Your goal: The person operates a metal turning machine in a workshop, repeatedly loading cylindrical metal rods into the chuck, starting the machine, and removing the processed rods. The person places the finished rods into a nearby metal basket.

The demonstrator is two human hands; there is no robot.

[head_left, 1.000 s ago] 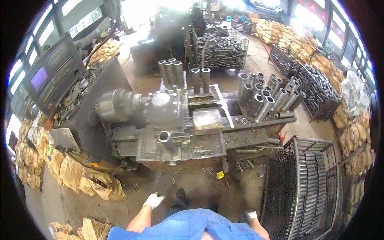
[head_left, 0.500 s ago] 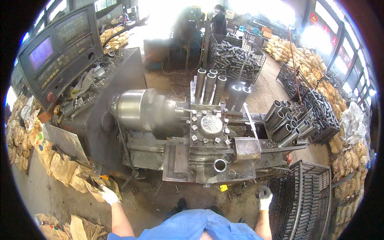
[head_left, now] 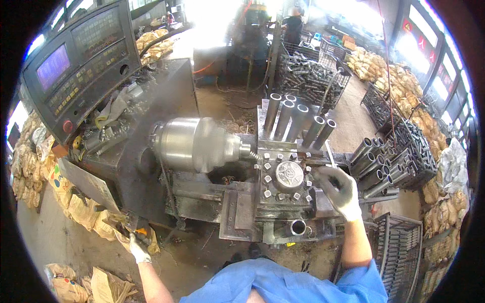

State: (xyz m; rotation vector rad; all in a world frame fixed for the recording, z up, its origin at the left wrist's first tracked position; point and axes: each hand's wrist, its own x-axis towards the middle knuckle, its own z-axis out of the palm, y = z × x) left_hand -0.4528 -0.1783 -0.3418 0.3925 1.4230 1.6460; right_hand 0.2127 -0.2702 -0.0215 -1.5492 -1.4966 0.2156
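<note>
left hand (head_left: 140,248) was low, near corner of the lathe (head_left: 194,209), by the sheet-metal guard (head_left: 88,184); couldn't tell if it gripped anything. nearest work: one steel tube (head_left: 293,230) at the carriage's near edge, right of middle, open end up. right hand (head_left: 342,192) was out over the carriage's right edge, just beside the tool post (head_left: 289,174); fingers long and loose, nothing seen in them, underside hidden.

step in hand, my read: a right-hand reach across the carriage, left hand low at the side. next move called for a clear path round the bolt heads, both gloves well off the chuck (head_left: 182,144), which looked blurred, maybe spinning.

surface: grimy. six tubes (head_left: 284,121) stood on end along the lathe's far edge, a tighter bunch (head_left: 366,166) at its right end. control panel (head_left: 76,55) over the left end, screen lit.

room: sacks (head_left: 96,222) along both sides, a mesh crate (head_left: 343,87) of metal pieces beyond, another person (head_left: 293,30) at the back.
</note>
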